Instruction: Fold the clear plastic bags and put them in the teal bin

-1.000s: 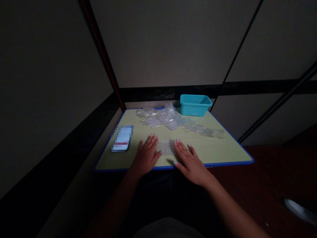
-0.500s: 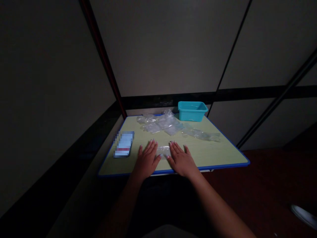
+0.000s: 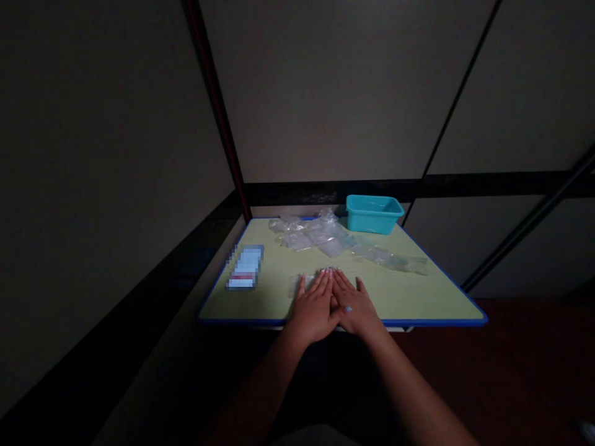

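My left hand lies flat and open on a small clear plastic piece, which shows at its left side. Beside it, my right hand is also flat and open, its fingertips meeting those of the left. The left thumb crosses over the right hand. Most of the plastic piece is hidden under the hands. Beyond the fingers lies a heap of crumpled clear plastic bags, and a longer clear strip of plastic stretches to the right.
The pale table has a blue edge. A turquoise basket stands at its back right. On the left lies a phone, its screen lit and blurred out. Walls rise behind and to the left. Part of a shoe shows at the lower right.
My hands have come together from either side of the small plastic piece, covering more of it. The whole view has shifted, so the table stands a little further right.
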{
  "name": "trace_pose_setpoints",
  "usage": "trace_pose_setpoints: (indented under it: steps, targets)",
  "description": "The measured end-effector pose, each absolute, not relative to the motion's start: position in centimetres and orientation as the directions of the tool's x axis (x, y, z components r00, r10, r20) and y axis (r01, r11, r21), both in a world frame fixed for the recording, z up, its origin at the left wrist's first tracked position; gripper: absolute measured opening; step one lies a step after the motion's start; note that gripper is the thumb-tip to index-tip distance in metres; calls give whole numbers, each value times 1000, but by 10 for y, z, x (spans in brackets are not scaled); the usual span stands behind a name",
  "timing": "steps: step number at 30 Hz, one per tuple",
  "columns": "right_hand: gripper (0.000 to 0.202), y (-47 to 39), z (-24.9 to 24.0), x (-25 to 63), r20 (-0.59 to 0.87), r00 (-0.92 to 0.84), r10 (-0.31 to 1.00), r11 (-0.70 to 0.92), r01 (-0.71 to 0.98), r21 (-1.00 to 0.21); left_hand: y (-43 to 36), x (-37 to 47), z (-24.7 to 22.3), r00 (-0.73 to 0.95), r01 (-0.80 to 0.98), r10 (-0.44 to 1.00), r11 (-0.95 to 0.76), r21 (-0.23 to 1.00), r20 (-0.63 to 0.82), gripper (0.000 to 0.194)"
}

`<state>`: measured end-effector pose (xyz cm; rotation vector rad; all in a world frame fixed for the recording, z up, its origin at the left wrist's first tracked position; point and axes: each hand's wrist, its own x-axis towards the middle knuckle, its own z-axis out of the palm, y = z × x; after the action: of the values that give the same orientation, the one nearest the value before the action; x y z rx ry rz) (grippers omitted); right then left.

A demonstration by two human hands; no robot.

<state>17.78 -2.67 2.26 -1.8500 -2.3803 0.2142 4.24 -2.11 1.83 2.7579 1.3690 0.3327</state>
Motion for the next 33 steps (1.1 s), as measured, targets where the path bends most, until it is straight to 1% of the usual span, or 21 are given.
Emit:
trace_pose_setpoints:
  steps: [5,8,11,18,22,25,27,28,31,33]
  targets:
    - [61,-26,22,176,-10,-220,975,216,963,-160,-21,40,22,546,818,834,-551,166,76,75]
    - [59,-26,21,174,-19,-211,977,205,966,-156,-21,35,23,512,841,857,-514,168,58,74]
    - [59,-25,20,173,-9,-196,981,191,966,-172,-18,25,23,487,858,871,-492,151,69,66]
    - [60,-24,19,171,26,-180,983,181,963,-197,3,-7,21,422,901,905,-426,80,60,58]
    - [60,-25,19,171,30,-180,983,182,962,-206,12,-24,14,352,932,933,-357,64,76,62]
    - [60,-25,19,171,36,-179,983,183,960,-210,12,-26,12,286,953,947,-297,61,149,66]
    - [60,-25,19,171,37,-180,983,184,959,-213,9,-23,16,312,941,926,-333,68,210,66]
    - [60,-25,19,172,36,-181,983,185,959,-215,7,-20,18,363,919,904,-388,74,226,66]
    - [60,-25,19,172,29,-190,981,192,956,-221,5,-9,25,583,788,789,-607,104,191,70]
    - [59,-24,20,173,33,-202,979,204,953,-224,6,-2,26,663,722,733,-680,131,152,76]
